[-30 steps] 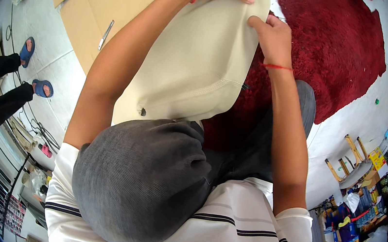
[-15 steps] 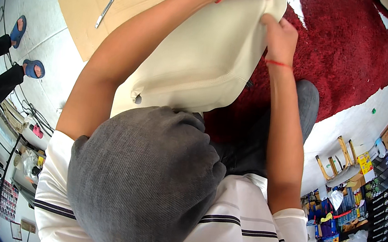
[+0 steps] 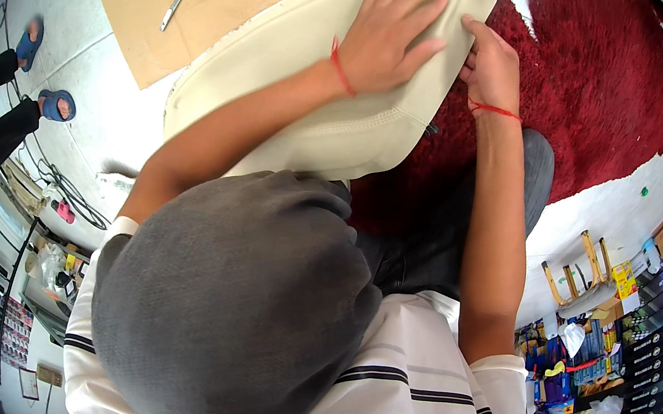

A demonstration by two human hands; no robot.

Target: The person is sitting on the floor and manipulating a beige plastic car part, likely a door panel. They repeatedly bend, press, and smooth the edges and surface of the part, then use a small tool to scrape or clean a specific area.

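A large cream panel (image 3: pixel 308 129) with a smooth, leather-like skin and a stitched seam lies in front of me. My left hand (image 3: pixel 391 39) rests flat on its upper face, fingers spread. At the panel's right edge, my right hand (image 3: pixel 494 68) pinches the rim, thumb on top and fingers curled beneath. What the right fingertips touch underneath is hidden. A small dark piece (image 3: pixel 431 129) sticks out from the panel's edge near the seam.
Brown cardboard (image 3: pixel 138 22) covers the floor at the upper left, with a utility knife (image 3: pixel 178 3) on it. A dark red shaggy mat (image 3: pixel 606 92) spreads to the right. Another person's sandalled feet (image 3: pixel 56 105) stand at left, near cables (image 3: pixel 69 193). Tools and boxes (image 3: pixel 581 349) crowd the right.
My left hand has let go of the panel's far edge and now lies flat on its face. The right hand has shifted slightly right along the rim. The panel has turned and flattened out.
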